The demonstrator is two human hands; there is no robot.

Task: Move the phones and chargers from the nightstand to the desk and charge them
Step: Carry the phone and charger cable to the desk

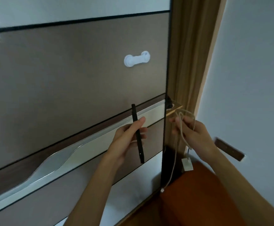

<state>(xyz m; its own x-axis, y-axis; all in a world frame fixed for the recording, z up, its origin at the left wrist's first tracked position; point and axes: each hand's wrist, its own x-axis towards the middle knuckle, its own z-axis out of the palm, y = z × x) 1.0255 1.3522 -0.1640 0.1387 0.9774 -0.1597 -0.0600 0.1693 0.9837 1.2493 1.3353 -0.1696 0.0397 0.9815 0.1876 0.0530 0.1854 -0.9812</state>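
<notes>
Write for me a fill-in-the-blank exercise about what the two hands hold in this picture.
1. The left hand grips a ____ phone, seen edge-on.
2. The right hand holds a pale cable, and the plug hangs ____ that hand.
3. The latch on the brown panel is ____.

Missing words: black; below; white.

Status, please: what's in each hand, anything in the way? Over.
Left hand grips black phone, edge-on. Right hand holds looped white cable, charger plug dangling. Phone not plugged in; cabinet door close ahead.
</notes>
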